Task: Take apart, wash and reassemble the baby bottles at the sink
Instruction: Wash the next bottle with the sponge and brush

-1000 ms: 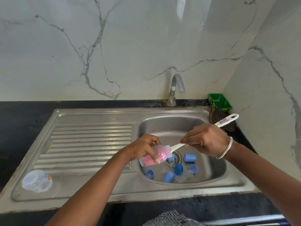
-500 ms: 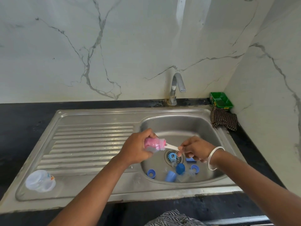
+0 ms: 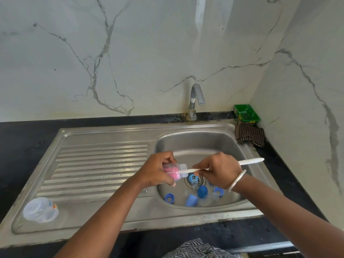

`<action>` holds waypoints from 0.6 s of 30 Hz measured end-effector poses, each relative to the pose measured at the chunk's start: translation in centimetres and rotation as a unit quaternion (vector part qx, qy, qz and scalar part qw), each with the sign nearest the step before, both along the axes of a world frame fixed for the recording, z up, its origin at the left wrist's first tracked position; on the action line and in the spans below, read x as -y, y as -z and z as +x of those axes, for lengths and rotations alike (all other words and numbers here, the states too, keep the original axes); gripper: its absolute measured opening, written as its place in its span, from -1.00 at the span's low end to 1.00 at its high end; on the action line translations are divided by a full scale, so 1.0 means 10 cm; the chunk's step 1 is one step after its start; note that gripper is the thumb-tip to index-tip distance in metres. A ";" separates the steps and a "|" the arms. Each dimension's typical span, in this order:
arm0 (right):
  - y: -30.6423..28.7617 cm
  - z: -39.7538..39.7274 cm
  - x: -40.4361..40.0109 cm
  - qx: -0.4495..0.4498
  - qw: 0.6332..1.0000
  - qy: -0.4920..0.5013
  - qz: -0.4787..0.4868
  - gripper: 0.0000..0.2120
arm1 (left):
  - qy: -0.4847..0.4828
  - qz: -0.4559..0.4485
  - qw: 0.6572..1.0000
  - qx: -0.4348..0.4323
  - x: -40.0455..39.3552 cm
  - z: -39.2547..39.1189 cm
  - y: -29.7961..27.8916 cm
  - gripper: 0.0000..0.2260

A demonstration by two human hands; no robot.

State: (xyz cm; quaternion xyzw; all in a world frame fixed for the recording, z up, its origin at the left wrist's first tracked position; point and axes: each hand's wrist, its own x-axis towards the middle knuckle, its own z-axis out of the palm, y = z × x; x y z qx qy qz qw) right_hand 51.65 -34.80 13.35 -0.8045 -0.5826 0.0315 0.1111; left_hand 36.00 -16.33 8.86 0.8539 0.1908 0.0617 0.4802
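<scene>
while left hand point(image 3: 156, 171) grips bottle point(image 3: 174, 171) sideways | right hand point(image 3: 218, 171) fingers pinch brush point(image 3: 249, 162)

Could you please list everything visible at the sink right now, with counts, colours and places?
Bottle: one, clear, held over the basin.
Brush: one, white handle, pink head inside the bottle.
Caps and rings: about five, blue, basin floor.
Second bottle: one, clear, on the drainboard.
Tap: one, chrome, behind the basin.
Tray: one, green, back corner.
Cloth: one, brown checked, beside the tray.
Left hand: grips the bottle.
Right hand: grips the brush.
</scene>
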 end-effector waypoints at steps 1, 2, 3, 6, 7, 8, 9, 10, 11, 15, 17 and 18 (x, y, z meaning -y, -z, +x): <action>0.03 0.04 0.03 0.044 0.998 -0.032 0.045 -0.81 | -0.002 -0.012 1.000 -0.002 -0.01 -0.03 0.00 -0.54; 0.05 0.08 0.06 0.060 0.993 -0.053 0.086 -0.82 | -0.003 -0.016 1.000 -0.003 -0.02 -0.06 -0.01 -0.54; 0.08 0.13 0.11 0.059 0.989 -0.064 0.117 -0.81 | -0.005 -0.017 1.000 0.001 -0.02 -0.08 -0.01 -0.53; 0.12 0.25 0.21 0.039 0.984 -0.070 0.161 -0.75 | -0.019 -0.012 0.999 0.024 -0.05 -0.14 0.00 -0.49; 0.12 0.26 0.23 0.036 0.983 -0.068 0.164 -0.74 | -0.021 -0.005 0.999 0.031 -0.06 -0.15 0.00 -0.48; 0.15 0.26 0.26 0.038 0.983 -0.064 0.170 -0.74 | -0.021 0.002 0.999 0.033 -0.05 -0.15 0.00 -0.48; 0.16 0.26 0.26 0.039 0.983 -0.051 0.173 -0.75 | -0.021 0.009 0.999 0.037 -0.04 -0.14 0.00 -0.48; 0.16 0.24 0.26 0.028 0.985 -0.030 0.170 -0.76 | -0.026 0.016 0.999 0.045 -0.02 -0.14 0.02 -0.48; 0.15 0.19 0.25 0.011 0.988 0.001 0.156 -0.79 | -0.033 0.022 0.998 0.053 0.01 -0.13 0.04 -0.48; 0.15 0.01 0.13 -0.062 0.996 0.061 0.008 -0.82 | -0.012 0.076 0.993 0.094 0.15 -0.08 0.08 -0.58; 0.15 -0.09 0.04 -0.112 0.990 0.079 -0.043 -0.82 | 0.015 0.177 0.979 0.103 0.19 -0.04 0.10 -0.65; 0.17 -0.12 -0.01 -0.165 0.980 0.100 -0.047 -0.86 | 0.019 0.218 0.970 0.108 0.20 -0.04 0.10 -0.66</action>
